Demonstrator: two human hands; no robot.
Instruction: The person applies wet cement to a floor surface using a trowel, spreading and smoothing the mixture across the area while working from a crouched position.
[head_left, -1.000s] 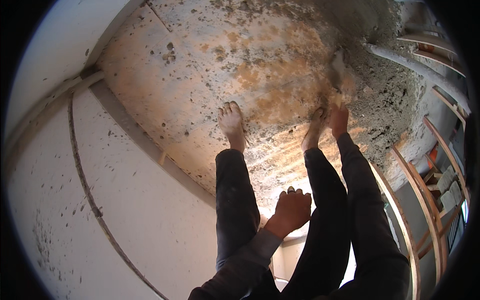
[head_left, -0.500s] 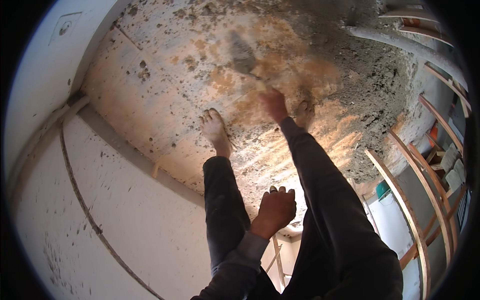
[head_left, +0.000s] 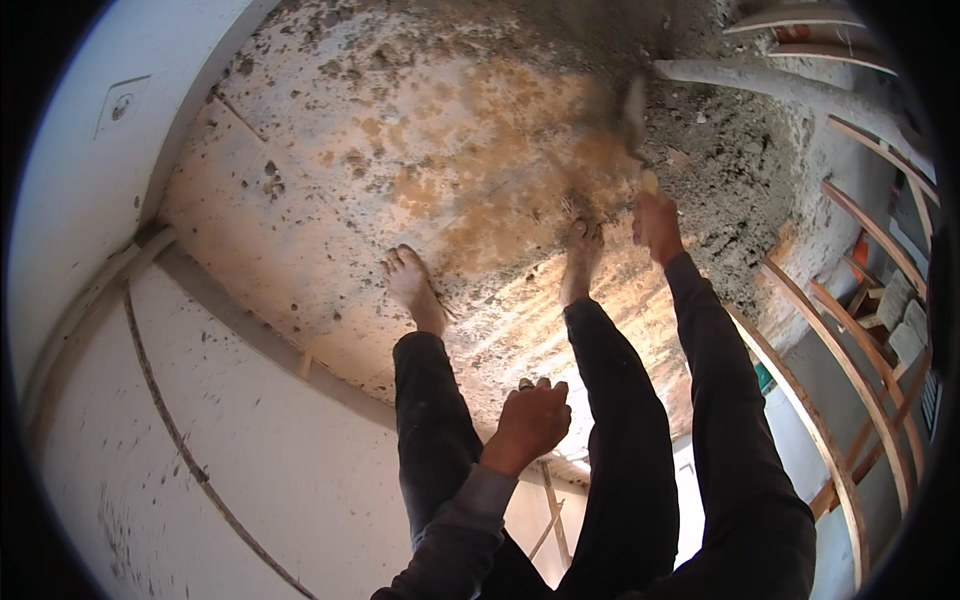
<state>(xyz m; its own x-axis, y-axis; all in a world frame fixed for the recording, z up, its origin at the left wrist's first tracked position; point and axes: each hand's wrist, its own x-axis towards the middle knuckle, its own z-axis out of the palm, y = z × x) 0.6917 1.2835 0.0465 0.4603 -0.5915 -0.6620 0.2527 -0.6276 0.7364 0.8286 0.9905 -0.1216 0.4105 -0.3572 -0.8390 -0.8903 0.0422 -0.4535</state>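
Note:
My right hand (head_left: 658,228) is closed around the pale handle of a trowel (head_left: 636,112). The trowel's blade is blurred and lies at the edge of the dark wet mortar (head_left: 725,150), to the right of the orange-stained patch of floor. My left hand (head_left: 533,420) is curled into a fist above the floor, between my knees. No object shows in it, though its palm side is turned away. My bare feet stand on the mortar-spattered floor (head_left: 330,215), and the right foot is close to my right hand.
Curved-looking wooden poles (head_left: 815,420) and a thick grey pole (head_left: 790,80) line the right side. A white wall (head_left: 270,430) with a dark cord (head_left: 165,400) rises at the lower left. Another white wall (head_left: 110,170) stands at the upper left.
My right hand has swung the trowel to the right, from the orange-stained patch to the wet mortar's edge. My left fist has shifted slightly left in view and stays closed.

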